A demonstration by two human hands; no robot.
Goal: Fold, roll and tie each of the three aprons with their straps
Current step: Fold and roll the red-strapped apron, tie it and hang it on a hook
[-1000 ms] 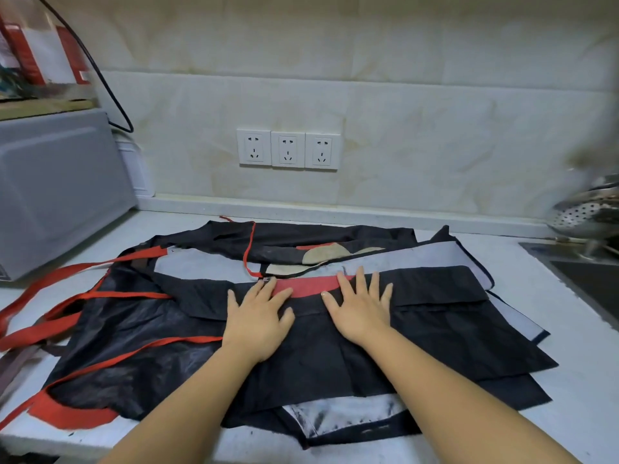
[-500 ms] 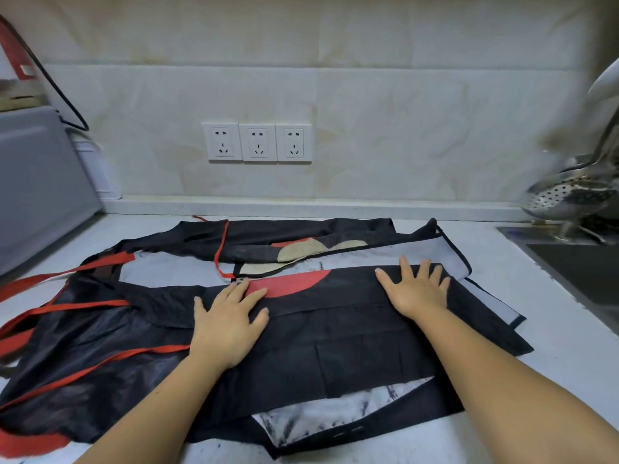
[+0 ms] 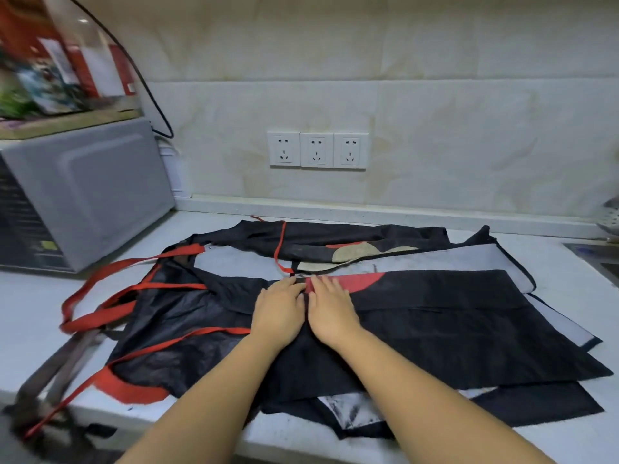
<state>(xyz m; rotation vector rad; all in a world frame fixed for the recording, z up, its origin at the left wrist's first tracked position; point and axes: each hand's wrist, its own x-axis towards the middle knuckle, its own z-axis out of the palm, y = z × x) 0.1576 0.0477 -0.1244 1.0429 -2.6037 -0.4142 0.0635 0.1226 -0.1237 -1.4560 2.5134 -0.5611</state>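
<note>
My left hand (image 3: 279,311) and my right hand (image 3: 331,311) lie flat, side by side, on the top apron (image 3: 452,316). The two hands touch each other along the forefingers. The fingers of both are straight and kept close together, and they press the black cloth down; they pinch nothing. My fingertips reach the far folded edge of this apron, just at the red patch (image 3: 360,281).

The aprons (image 3: 469,256) lie as a spread pile in the middle of the counter (image 3: 569,289), one over another. The pile goes from near the back edge to the front edge, where one black corner hangs a little over. The red straps (image 3: 110,296) run out from the pile to the left, and some of them fall over the front left edge.

A grey microwave (image 3: 83,192) stands at the back left corner. Three white sockets (image 3: 317,149) are on the wall behind the back edge. A sink (image 3: 599,259) shows at the right edge.
</note>
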